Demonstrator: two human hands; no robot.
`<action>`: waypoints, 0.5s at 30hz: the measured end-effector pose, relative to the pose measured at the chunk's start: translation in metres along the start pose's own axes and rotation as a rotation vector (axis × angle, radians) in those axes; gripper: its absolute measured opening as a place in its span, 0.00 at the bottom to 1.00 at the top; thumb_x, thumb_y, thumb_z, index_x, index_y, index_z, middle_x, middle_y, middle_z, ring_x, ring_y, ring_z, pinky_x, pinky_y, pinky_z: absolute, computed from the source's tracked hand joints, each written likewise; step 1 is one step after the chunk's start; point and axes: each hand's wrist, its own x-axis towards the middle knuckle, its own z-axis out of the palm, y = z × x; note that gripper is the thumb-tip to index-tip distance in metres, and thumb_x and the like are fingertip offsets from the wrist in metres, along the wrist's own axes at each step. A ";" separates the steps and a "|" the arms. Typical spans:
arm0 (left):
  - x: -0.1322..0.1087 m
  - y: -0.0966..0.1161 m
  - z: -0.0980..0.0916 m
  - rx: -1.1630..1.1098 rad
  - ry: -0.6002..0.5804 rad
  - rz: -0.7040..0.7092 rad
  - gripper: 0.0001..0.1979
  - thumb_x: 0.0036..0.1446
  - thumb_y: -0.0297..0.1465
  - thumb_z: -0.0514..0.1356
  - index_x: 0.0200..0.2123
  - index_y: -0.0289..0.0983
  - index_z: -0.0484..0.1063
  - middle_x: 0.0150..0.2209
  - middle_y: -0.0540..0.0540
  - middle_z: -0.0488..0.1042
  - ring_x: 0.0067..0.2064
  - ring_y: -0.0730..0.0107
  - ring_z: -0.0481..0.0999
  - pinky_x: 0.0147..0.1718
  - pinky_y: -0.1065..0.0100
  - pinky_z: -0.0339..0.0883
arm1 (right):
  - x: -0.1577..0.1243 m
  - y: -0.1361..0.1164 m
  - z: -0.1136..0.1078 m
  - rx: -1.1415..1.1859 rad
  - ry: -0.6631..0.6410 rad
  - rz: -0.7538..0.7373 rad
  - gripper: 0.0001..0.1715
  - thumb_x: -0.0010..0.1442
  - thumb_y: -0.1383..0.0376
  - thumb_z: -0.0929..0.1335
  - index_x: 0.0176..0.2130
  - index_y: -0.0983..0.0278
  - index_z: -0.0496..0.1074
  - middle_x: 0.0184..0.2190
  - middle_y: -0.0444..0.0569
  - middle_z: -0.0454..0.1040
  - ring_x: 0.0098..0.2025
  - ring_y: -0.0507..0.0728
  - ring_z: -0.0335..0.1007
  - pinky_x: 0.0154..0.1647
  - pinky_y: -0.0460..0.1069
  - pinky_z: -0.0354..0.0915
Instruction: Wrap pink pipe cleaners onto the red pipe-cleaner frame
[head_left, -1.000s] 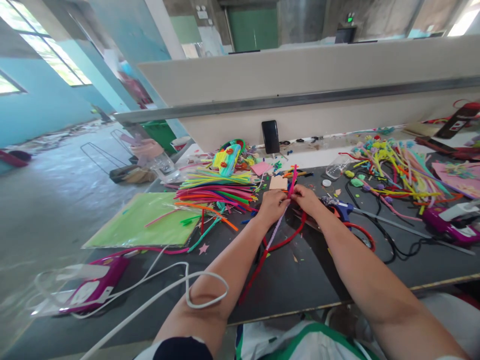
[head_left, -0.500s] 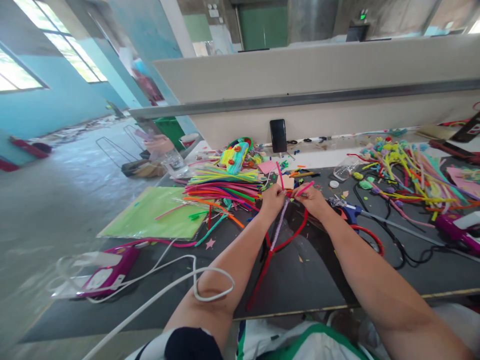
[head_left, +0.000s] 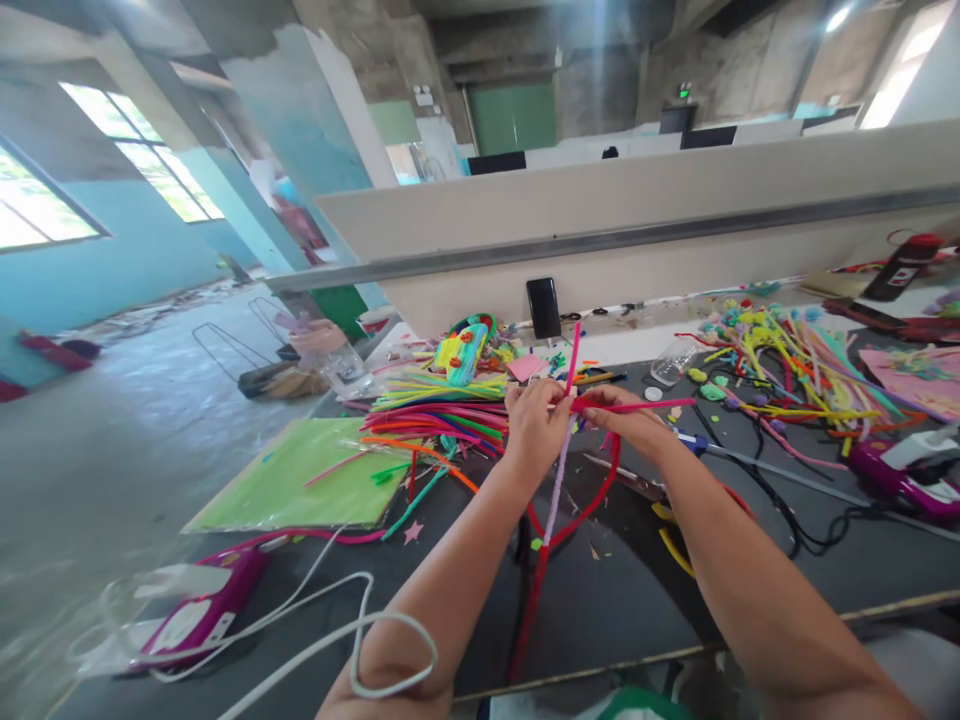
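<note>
Many pipe cleaners [head_left: 442, 415] and half-hidden scissors [head_left: 637, 484] lie near both hands [head_left: 537, 425].

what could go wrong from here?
The pink strand, pinched between left hand and right hand, might slip near the top of the lilac stem.
The scissors lie close to the right forearm and could scratch it.
The white cable crosses the left forearm in view and might snag.
</note>
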 end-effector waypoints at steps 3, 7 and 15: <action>0.002 0.019 -0.015 -0.028 0.017 0.056 0.05 0.57 0.30 0.58 0.29 0.37 0.68 0.37 0.46 0.77 0.43 0.66 0.74 0.48 0.61 0.57 | -0.008 -0.018 0.003 -0.007 -0.001 0.001 0.18 0.50 0.56 0.72 0.36 0.66 0.75 0.29 0.46 0.74 0.30 0.52 0.68 0.33 0.47 0.65; 0.004 0.034 -0.032 -0.085 0.065 0.106 0.03 0.56 0.29 0.59 0.30 0.37 0.68 0.38 0.44 0.76 0.44 0.65 0.74 0.48 0.60 0.60 | -0.018 -0.038 0.010 0.033 0.050 -0.014 0.18 0.50 0.56 0.72 0.38 0.65 0.78 0.28 0.46 0.75 0.29 0.51 0.67 0.29 0.46 0.63; 0.009 0.045 -0.058 -0.206 0.040 0.035 0.04 0.52 0.28 0.62 0.33 0.36 0.71 0.43 0.44 0.74 0.47 0.64 0.73 0.47 0.63 0.65 | -0.035 -0.071 0.011 0.075 0.106 -0.044 0.13 0.48 0.60 0.73 0.35 0.64 0.79 0.27 0.47 0.76 0.26 0.51 0.67 0.28 0.46 0.62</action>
